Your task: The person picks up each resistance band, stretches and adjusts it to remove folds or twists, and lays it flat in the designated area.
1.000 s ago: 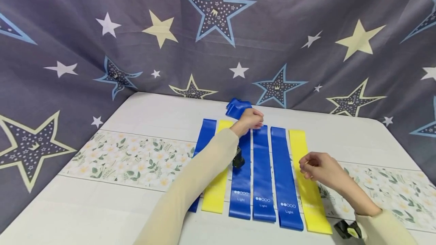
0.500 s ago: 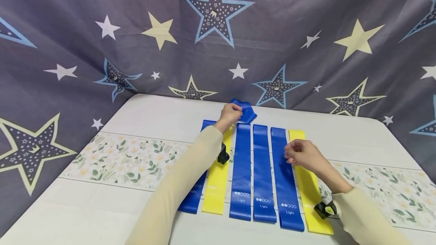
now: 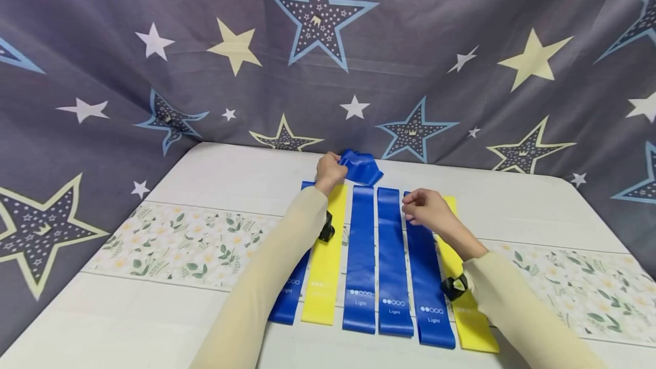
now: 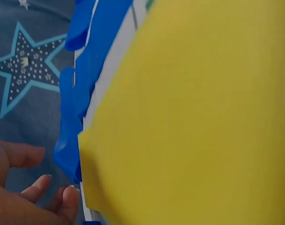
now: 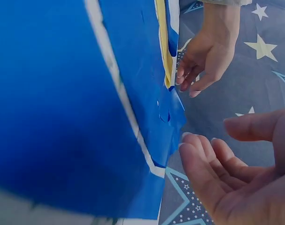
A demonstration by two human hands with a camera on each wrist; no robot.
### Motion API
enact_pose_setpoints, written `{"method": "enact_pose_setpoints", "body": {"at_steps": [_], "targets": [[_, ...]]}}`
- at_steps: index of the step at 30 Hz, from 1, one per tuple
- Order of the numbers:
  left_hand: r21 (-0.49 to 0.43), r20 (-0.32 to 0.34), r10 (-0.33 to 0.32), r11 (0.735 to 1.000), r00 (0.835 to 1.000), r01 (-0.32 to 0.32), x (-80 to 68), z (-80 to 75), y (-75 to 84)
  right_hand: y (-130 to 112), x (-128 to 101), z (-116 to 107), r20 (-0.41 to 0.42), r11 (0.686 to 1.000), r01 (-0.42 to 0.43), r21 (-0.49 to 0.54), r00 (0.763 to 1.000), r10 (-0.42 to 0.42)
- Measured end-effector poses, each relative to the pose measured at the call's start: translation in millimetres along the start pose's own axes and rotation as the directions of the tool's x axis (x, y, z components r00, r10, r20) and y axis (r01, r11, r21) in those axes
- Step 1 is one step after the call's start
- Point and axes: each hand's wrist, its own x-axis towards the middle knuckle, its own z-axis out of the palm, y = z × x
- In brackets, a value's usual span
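A crumpled blue resistance band [image 3: 363, 168] lies at the back of the table. My left hand [image 3: 330, 172] is at its left edge; in the left wrist view, the thumb and fingers [image 4: 69, 204] are apart with nothing visible between them. My right hand [image 3: 429, 209] hovers over the far end of a flat blue band [image 3: 430, 278], fingers loosely bent and holding nothing. Left of that band lie two more "Light" blue bands, a nearer one [image 3: 393, 255] and a farther one [image 3: 360, 255]. A yellow band [image 3: 322, 278] lies partly under my left wrist.
Another blue band [image 3: 284, 306] lies at the row's left end, partly hidden by my left sleeve. A second yellow band [image 3: 474, 323] ends the row on the right, under my right forearm. A star-patterned curtain [image 3: 205, 90] hangs behind the white table [image 3: 164, 312].
My left hand has moved left, from above the crumpled blue band to its left edge; that band has become more spread out. My right hand has moved left and away from me.
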Motion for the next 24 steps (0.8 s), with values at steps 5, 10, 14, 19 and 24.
{"method": "enact_pose_setpoints", "body": {"at_steps": [5,10,14,19,24], "targets": [[0.0,0.094,-0.019,1.0,0.995,0.02,6.4,-3.4,-1.7,-8,13,6,-0.022,1.0,0.009,0.029,1.0,-0.008],[0.022,0.15,-0.031,0.999,0.988,0.027,15.5,-5.3,0.1,-16,19,11,-0.017,0.999,0.028,0.037,0.999,-0.028],[0.086,0.185,-0.026,0.996,0.982,0.01,42.9,5.1,-13.3,-17,22,16,-0.01,0.998,0.043,0.049,0.999,-0.043],[0.096,0.21,-0.04,0.995,0.977,0.02,74.4,23.7,-32.5,-17,24,23,-0.011,0.997,0.049,0.057,0.999,-0.048],[0.069,0.21,-0.084,0.995,0.974,0.071,33.6,1.0,-5.0,-19,30,27,0.005,0.997,0.025,0.076,1.0,-0.026]]}}
